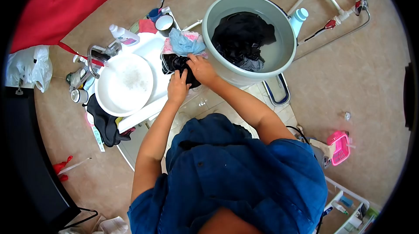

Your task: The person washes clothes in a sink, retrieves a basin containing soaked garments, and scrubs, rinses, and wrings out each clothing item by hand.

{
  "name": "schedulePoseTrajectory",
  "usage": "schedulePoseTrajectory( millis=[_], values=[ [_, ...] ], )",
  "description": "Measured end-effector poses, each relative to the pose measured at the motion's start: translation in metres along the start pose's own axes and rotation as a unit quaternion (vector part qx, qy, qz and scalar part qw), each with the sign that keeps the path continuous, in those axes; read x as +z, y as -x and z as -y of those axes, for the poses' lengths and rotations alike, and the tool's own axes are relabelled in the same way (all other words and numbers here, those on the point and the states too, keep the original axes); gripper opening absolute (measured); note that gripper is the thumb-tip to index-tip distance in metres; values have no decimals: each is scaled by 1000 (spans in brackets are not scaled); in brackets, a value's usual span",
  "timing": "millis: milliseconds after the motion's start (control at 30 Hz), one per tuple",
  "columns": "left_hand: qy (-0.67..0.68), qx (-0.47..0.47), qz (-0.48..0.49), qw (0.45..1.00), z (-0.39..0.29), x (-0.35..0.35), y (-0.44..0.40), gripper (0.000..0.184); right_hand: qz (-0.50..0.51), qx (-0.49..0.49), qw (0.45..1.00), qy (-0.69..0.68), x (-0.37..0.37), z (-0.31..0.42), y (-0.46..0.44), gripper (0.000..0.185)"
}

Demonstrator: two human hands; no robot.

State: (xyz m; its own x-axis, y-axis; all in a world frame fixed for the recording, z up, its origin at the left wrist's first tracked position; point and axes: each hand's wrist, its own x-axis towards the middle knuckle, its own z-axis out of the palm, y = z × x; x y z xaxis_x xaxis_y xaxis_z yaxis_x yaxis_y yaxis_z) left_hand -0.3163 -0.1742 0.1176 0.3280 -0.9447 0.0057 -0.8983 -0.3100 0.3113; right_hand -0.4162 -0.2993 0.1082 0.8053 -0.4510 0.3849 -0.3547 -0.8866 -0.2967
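Observation:
Black wet-looking cloth is bunched at the right end of the white sink, by the big bucket. My left hand grips its near side, fingers bent into the folds. On its right side, my right hand has hold of the same cloth, thumb and fingers closing on it. Just behind lies a light blue cloth on a pink patterned one. The grey-green bucket holds water and a large dark garment. My fingertips are partly hidden in the black folds.
A white basin with some water sits in the sink under the metal faucet. A detergent bottle, an enamel mug and a blue cup stand behind. Dark cloth hangs at left; a pink basket is at right.

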Motion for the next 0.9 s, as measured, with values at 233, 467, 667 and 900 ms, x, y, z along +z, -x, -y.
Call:
schedulePoseTrajectory(
  millis=[233, 467, 667, 900],
  values=[
    [66, -17, -10, 998, 8, -4, 7, 79, -99, 6, 994, -49, -75, -20, -8, 11],
    [140, -22, -77, 987, 1, -24, 23, 61, 203, 299, 919, 160, -169, -136, 24, 28],
    [184, -52, -85, 978, 8, -17, 21, 44, 470, 245, 843, 95, -124, -199, 65, 45],
    [216, -50, -128, 967, 4, -32, 6, 32, 111, 359, 826, -419, -183, -208, 13, 21]
  ],
)
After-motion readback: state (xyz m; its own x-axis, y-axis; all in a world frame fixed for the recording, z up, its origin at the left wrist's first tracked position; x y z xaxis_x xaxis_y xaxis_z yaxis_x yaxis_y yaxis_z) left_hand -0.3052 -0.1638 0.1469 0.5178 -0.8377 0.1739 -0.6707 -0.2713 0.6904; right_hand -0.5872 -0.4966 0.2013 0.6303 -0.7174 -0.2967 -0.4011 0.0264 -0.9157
